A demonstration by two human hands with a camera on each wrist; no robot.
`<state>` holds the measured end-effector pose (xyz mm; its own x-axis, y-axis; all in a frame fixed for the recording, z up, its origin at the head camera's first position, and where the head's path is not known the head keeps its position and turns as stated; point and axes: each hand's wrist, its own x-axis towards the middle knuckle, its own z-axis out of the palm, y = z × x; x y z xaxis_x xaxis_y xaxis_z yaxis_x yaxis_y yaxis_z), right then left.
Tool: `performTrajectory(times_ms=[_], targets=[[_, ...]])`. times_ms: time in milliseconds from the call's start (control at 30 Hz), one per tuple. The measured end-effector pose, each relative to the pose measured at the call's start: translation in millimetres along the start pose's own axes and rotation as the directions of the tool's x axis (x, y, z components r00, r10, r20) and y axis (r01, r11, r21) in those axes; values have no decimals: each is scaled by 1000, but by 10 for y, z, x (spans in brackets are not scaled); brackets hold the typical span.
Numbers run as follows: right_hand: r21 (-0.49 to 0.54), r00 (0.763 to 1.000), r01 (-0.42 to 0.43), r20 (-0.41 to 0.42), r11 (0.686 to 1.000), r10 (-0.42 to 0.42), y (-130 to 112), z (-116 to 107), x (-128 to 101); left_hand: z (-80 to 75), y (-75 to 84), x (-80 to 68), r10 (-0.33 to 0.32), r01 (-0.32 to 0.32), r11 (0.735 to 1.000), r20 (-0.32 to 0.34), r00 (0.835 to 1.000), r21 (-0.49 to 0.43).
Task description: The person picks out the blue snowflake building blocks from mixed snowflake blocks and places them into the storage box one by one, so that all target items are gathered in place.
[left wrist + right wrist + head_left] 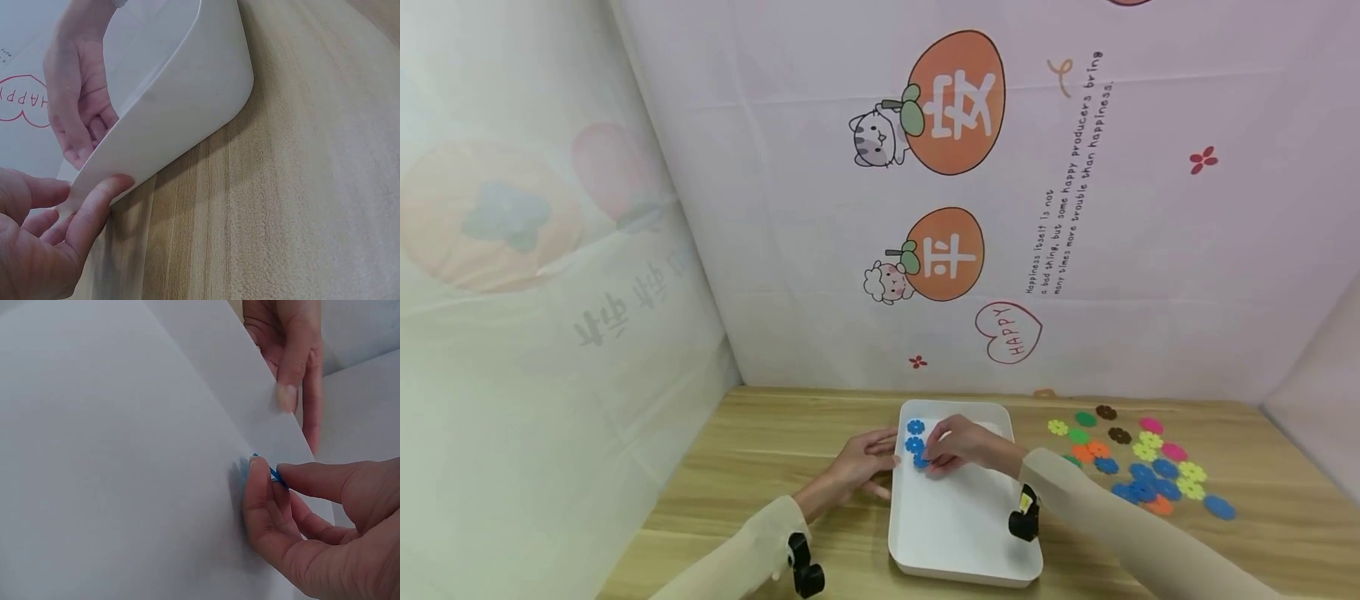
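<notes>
Along the left inside of a white tray (955, 533) lies a short column of blue snowflake discs (915, 427). My right hand (958, 442) reaches into the tray and pinches a blue snowflake disc (280, 479) between thumb and fingers, low beside the wall. The fingers partly hide that disc. My left hand (857, 462) holds the tray's left wall. In the left wrist view one digit of the left hand (47, 244) presses the outer face, and in the right wrist view a fingertip lies over the rim.
Right of the tray, loose snowflake discs (1142, 472) in blue, yellow, green, orange, pink and brown are scattered on the wooden table (775, 417), some overlapping. A printed white cloth (820, 333) hangs behind the table, with more cloth at the left and right.
</notes>
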<state>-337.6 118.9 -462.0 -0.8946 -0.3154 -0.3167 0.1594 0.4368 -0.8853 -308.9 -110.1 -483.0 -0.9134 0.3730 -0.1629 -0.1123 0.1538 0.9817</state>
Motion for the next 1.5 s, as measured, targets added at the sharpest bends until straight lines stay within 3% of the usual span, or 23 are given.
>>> performTrajectory(times_ms=[233, 700, 900, 1500], targets=[[-105, 998, 1, -62, 994, -8, -13, 136, 19, 2, -11, 13, 3, -3, 1000, -3, 1000, 0], [-245, 999, 4, -48, 970, -17, -84, 209, 4, 13, -20, 9, 5, -5, 1000, -2, 1000, 2], [-328, 998, 21, -52, 944, -41, -101, 234, 11, 7, -30, 11, 5, -5, 1000, -1, 1000, -11], [-436, 992, 48, -85, 899, -94, -221, 107, 7, -2, -11, 2, 4, -4, 1000, -9, 1000, 3]])
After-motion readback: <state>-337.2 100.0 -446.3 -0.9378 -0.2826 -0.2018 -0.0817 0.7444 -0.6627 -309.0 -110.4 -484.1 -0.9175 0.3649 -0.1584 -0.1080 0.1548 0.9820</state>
